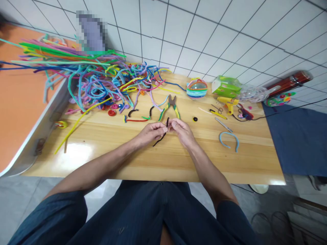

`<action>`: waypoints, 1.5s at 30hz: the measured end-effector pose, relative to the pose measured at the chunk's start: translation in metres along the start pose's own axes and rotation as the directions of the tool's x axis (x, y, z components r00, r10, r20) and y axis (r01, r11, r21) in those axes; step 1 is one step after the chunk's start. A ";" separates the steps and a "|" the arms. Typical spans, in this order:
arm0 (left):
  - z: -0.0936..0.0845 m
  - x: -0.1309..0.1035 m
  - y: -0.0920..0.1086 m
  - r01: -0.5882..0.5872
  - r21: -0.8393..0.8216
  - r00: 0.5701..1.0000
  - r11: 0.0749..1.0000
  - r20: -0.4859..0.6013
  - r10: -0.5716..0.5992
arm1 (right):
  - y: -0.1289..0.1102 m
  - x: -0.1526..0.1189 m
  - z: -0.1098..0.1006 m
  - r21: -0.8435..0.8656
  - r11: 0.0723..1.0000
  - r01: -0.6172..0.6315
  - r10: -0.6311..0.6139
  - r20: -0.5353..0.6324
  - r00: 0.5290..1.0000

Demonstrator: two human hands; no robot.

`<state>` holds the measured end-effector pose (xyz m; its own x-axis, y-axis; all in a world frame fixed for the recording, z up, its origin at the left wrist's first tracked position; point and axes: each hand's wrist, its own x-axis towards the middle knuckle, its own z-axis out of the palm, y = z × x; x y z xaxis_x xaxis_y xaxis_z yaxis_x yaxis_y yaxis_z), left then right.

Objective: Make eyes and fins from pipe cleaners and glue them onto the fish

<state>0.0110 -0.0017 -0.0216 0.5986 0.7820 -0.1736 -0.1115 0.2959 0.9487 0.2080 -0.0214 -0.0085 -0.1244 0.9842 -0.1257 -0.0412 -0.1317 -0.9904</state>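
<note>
A short black pipe cleaner slants through the fingertips of both hands at the middle of the wooden table. My left hand pinches it with thumb and forefinger. Against its upper part, my right hand is closed, thumb and fingers together, touching the left fingertips. Part of the black piece is hidden by the fingers. Pliers with green and yellow handles lie just beyond the hands, jaws pointing away. A small black round piece rests to the right of them.
Coloured pipe cleaners are heaped at the back left. Cut pieces, one red, lie nearer. At the right are a yellow glue gun, a yellow cutter, tweezers and a bent blue piece. A striped ball-like item stands near the wall.
</note>
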 end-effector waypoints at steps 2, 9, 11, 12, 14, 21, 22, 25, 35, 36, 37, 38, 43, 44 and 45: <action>0.000 0.000 0.001 0.021 -0.018 0.999 1.000 0.036 -0.021 | 0.003 0.000 0.004 -0.027 1.000 0.008 -0.008 -0.002 1.000; -0.003 0.001 0.004 0.087 0.001 0.995 0.996 0.055 -0.086 | -0.004 -0.006 0.011 -0.208 0.976 0.073 -0.080 -0.030 0.996; -0.003 0.001 0.004 0.083 -0.009 0.993 0.997 0.088 -0.082 | -0.007 -0.009 0.015 -0.200 0.978 0.056 -0.064 -0.034 0.997; -0.003 0.001 0.004 0.082 -0.004 0.991 0.997 0.111 -0.081 | -0.008 -0.010 0.016 -0.202 0.978 0.046 -0.054 -0.036 0.998; -0.005 0.001 0.006 0.072 0.016 0.989 0.997 0.130 -0.073 | -0.012 -0.011 0.015 -0.221 0.974 0.041 -0.052 -0.040 0.998; -0.022 0.000 0.022 0.010 -0.005 0.998 1.000 0.057 -0.010 | -0.035 -0.013 0.006 -0.453 0.889 0.065 -0.030 0.085 0.996; -0.022 -0.001 0.025 0.006 0.034 0.998 0.999 0.061 -0.008 | -0.036 -0.013 0.007 -0.469 0.881 0.064 -0.016 0.105 0.994; -0.022 -0.004 0.031 -0.002 0.169 0.999 0.986 0.041 -0.005 | -0.034 -0.014 0.006 -0.398 0.917 0.017 0.047 0.151 0.987; -0.021 0.003 0.009 -0.268 0.549 0.918 0.792 -0.103 0.382 | -0.020 -0.023 -0.029 -0.157 0.938 -0.309 0.319 0.042 0.947; -0.021 0.004 0.006 -0.287 0.608 0.890 0.740 -0.117 0.441 | -0.018 -0.024 -0.030 -0.134 0.935 -0.328 0.334 0.028 0.942; -0.022 0.004 0.004 -0.289 0.645 0.867 0.707 -0.137 0.479 | -0.017 -0.025 -0.031 -0.110 0.932 -0.345 0.349 0.016 0.937; -0.024 0.005 0.002 -0.283 0.662 0.851 0.694 -0.161 0.500 | -0.015 -0.026 -0.032 -0.089 0.929 -0.358 0.360 0.005 0.933; -0.032 0.008 0.001 -0.224 0.628 0.854 0.746 -0.242 0.461 | -0.009 -0.033 -0.041 -0.067 0.937 -0.343 0.338 -0.085 0.937; -0.032 0.008 0.001 -0.218 0.624 0.858 0.750 -0.244 0.452 | -0.007 -0.035 -0.043 -0.063 0.941 -0.332 0.324 -0.108 0.940; -0.031 0.008 0.000 -0.215 0.622 0.860 0.753 -0.245 0.448 | -0.006 -0.036 -0.044 -0.053 0.946 -0.320 0.311 -0.130 0.942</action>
<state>-0.0088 0.0213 -0.0309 0.2706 0.9394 0.2105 0.2808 -0.2862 0.9161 0.2567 -0.0509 -0.0011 -0.0015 0.9010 -0.4338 0.0533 -0.4331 -0.8998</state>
